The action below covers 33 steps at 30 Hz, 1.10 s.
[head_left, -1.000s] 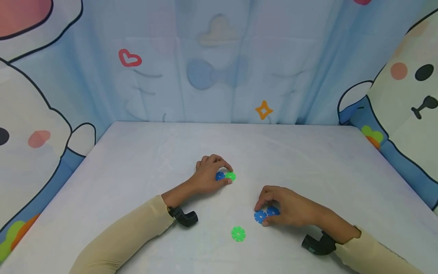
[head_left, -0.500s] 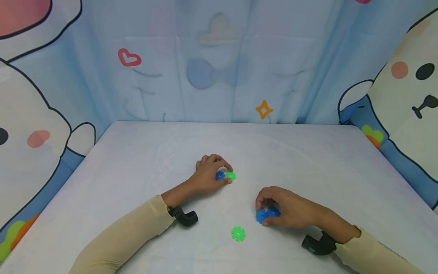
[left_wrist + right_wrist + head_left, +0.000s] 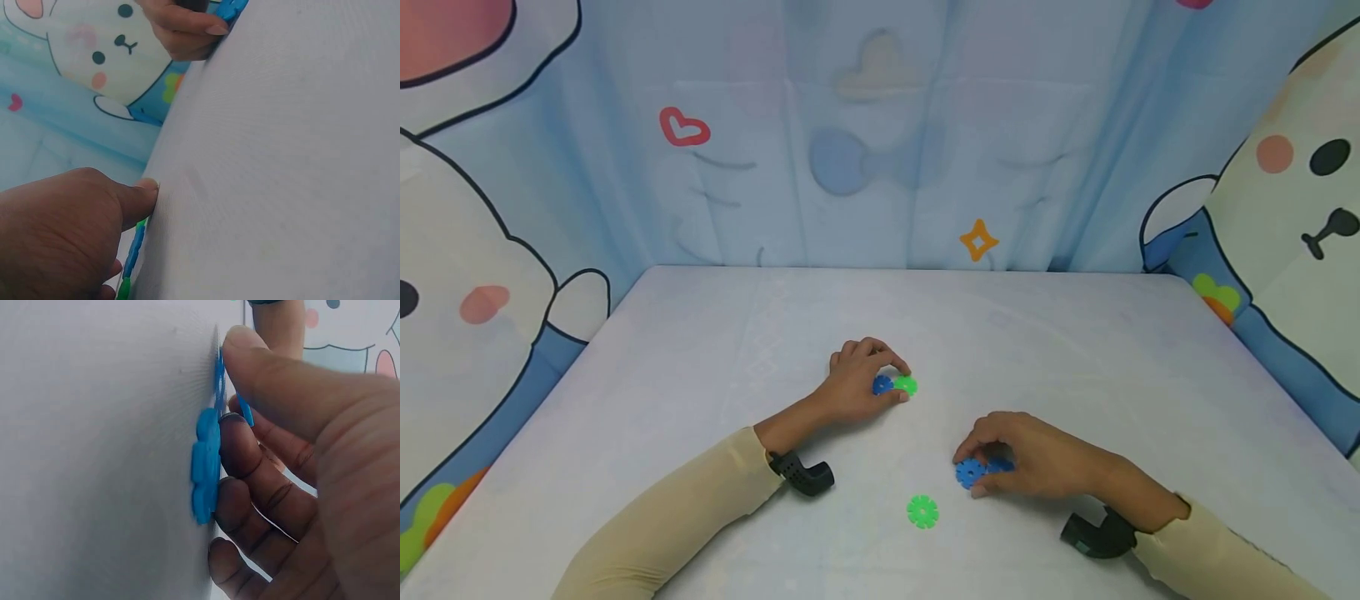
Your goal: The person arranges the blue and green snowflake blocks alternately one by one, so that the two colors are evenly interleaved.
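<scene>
Centrally, on the white table (image 3: 1075,350), the left hand (image 3: 856,383) pinches a notched bright-green plastic disc (image 3: 906,386) between thumb and forefinger; a notched dark-blue plastic disc (image 3: 882,385) adjoins it, nearer the palm. A second green piece (image 3: 124,289), seen from the left wrist, follows the blue one. Nearer the wearer, the right hand (image 3: 1033,454) grasps a flower-shaped blue plastic disc (image 3: 967,477), thumb and forefinger curved about opposite edges; another blue disc (image 3: 999,465) lies partly beneath that hand, and whether the two interlock cannot be told. A loose green disc (image 3: 922,512) lies flat on the table, near the right hand.
</scene>
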Available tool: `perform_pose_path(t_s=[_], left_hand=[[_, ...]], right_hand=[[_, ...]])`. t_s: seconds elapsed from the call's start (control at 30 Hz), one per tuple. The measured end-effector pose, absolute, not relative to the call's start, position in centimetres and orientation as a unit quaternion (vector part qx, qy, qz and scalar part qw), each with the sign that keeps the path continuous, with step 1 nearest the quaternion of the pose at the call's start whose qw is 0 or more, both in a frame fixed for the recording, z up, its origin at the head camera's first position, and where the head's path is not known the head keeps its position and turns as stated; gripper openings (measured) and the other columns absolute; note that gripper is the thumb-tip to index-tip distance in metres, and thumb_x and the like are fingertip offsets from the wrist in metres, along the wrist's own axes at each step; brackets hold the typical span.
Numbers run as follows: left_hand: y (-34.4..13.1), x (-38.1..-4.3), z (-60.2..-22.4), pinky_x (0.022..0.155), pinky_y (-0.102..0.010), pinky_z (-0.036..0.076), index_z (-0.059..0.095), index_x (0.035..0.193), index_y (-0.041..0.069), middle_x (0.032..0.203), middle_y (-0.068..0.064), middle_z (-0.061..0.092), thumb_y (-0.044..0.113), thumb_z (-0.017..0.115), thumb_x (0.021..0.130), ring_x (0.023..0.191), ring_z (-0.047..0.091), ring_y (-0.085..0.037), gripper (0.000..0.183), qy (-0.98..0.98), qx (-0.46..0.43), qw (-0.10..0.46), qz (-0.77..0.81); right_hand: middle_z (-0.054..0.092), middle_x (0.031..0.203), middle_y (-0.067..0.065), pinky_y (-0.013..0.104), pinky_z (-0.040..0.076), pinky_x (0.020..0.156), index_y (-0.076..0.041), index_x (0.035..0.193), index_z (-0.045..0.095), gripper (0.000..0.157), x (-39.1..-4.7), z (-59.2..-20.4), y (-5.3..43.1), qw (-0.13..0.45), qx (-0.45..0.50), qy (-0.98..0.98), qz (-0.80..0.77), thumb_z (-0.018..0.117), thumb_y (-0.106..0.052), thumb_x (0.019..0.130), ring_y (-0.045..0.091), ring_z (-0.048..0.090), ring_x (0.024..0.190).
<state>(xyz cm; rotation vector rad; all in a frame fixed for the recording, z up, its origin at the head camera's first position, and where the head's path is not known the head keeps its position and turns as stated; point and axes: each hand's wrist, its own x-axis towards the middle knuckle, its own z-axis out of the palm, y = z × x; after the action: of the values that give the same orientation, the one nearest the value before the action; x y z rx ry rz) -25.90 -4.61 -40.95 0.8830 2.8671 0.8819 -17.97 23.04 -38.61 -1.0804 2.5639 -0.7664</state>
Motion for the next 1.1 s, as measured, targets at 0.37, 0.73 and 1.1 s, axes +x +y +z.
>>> perform_pose_path(t_s=[0.37,0.73,1.1], left_hand=[[-4.6,-25.9,-40.9,0.101,-0.053,0.029,0.067,0.117,0.027,0.137,-0.006,0.048,0.039,0.067,0.092,0.128,0.037,-0.032,0.027,0.917,0.282,0.009,0.282],[-4.5,-25.9,-40.9,0.099,-0.052,0.029,0.066,0.118,0.027,0.137,-0.005,0.047,0.039,0.067,0.093,0.126,0.037,-0.031,0.028,0.914,0.288,0.008,0.285],[-4.6,-25.9,-40.9,0.101,-0.053,0.030,0.066,0.119,0.028,0.138,-0.004,0.048,0.040,0.067,0.092,0.127,0.038,-0.031,0.029,0.921,0.280,0.007,0.269]], right_hand=[[0.060,0.080,-0.019,0.019,0.048,0.068,-0.018,0.110,0.076,0.045,-17.7,-37.6,22.7,0.124,-0.363,0.892,-0.239,0.078,-0.047,0.076,-0.004,0.052,0.074],[0.062,0.084,-0.020,0.018,0.049,0.067,-0.016,0.114,0.075,0.041,-17.6,-36.8,22.7,0.126,-0.389,0.890,-0.202,0.078,-0.040,0.081,-0.005,0.053,0.075],[0.061,0.083,-0.019,0.024,0.051,0.069,-0.019,0.113,0.073,0.029,-20.3,-37.4,22.6,0.029,-0.377,0.880,-0.287,0.074,-0.034,0.088,0.001,0.054,0.077]])
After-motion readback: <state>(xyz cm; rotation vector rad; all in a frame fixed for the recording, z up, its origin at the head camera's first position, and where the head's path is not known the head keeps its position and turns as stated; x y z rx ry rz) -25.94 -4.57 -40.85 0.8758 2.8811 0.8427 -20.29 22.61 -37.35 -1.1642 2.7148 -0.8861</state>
